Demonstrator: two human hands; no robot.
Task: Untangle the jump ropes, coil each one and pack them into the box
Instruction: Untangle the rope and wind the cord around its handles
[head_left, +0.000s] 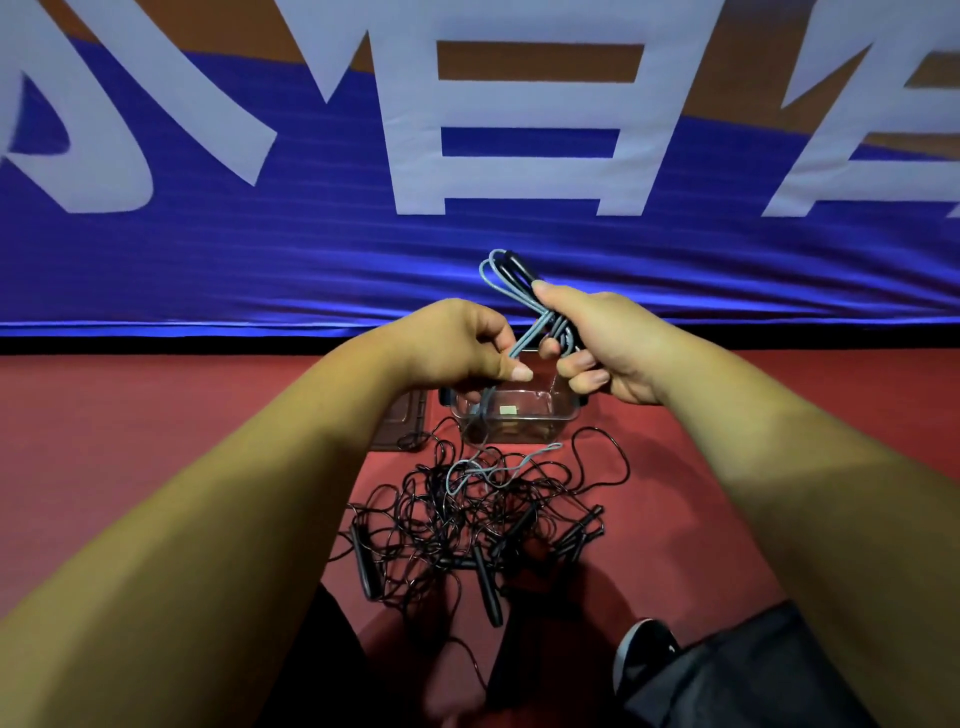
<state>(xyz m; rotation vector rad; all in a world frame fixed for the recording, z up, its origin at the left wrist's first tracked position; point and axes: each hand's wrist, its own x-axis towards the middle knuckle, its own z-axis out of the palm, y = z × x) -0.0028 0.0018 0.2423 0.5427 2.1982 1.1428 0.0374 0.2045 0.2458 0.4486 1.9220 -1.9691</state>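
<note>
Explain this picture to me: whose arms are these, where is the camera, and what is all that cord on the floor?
No machine here: a person wears the camera on the head, so you see their own arms from above. The right hand grips loops of a grey jump rope. The left hand pinches its loose strand, which trails down to the red floor. There a tangle of black jump ropes lies, with a clear box just beyond it. A blue banner hangs behind.

Both forearms come in from 7 and 5 o'clock. Left hand (462, 343) pinches the grey rope (529, 338), and right hand (613, 348) has its fingers (574, 362) curled round the loops.
</note>
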